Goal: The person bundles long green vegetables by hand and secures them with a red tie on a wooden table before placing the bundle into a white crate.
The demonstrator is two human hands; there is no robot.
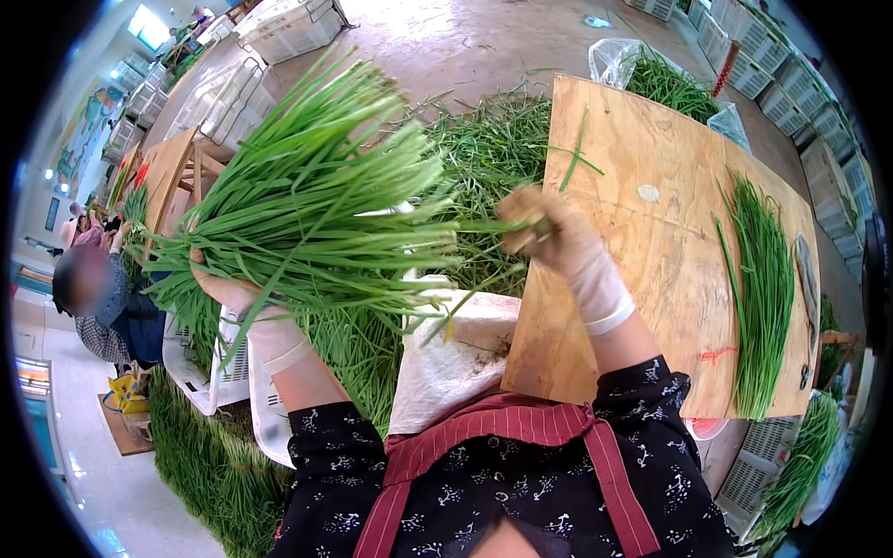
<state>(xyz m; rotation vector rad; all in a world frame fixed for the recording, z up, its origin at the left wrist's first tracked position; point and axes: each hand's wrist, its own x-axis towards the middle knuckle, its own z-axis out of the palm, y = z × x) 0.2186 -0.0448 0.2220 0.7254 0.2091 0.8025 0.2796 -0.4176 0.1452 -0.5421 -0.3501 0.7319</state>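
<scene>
My left hand (244, 299), in a thin pale glove, grips a thick bunch of long green chives (307, 200) near its base, so the leaves fan up and to the right. My right hand (558, 237), also gloved and soiled, pinches a few chive leaves at the tips of the bunch, just left of a wooden board (651, 251). A loose heap of chives (493, 149) lies on the floor behind the bunch.
A sorted row of chives (758, 288) lies on the board's right side beside a knife (807, 279). White plastic crates (219, 372) stand at my left, more chives (214, 465) below them. A seated person (102, 307) works at far left. A bag of chives (665, 79) sits beyond the board.
</scene>
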